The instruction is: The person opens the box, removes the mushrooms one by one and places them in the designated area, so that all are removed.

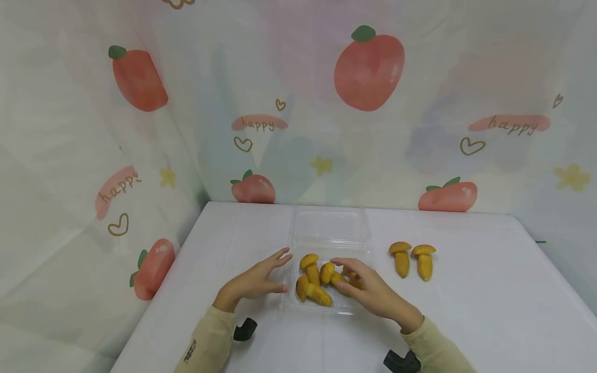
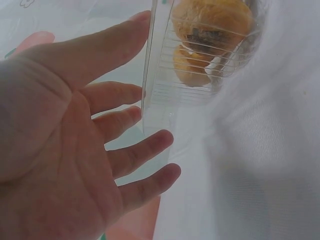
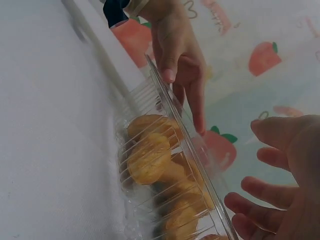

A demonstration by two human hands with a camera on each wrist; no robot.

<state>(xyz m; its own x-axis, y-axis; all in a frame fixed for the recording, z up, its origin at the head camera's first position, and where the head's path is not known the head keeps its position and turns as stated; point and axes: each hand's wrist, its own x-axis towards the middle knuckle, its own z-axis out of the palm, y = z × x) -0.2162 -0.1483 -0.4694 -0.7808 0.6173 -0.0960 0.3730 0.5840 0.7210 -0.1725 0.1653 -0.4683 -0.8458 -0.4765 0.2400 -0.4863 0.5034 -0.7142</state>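
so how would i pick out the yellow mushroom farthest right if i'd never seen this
On the white table, find the clear plastic container holding several yellow mushrooms. To its right, two loose yellow mushrooms lie side by side. Yours is the right-hand mushroom, farther from the container.

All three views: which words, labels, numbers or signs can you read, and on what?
"happy": rear backdrop, left pink band.
"happy": rear backdrop, right pink band.
"happy": left-side backdrop, tilted pink band.
Dark mark on left sleeve: too small to read.
Backdrop lettering in the right wrist view: too blurred.
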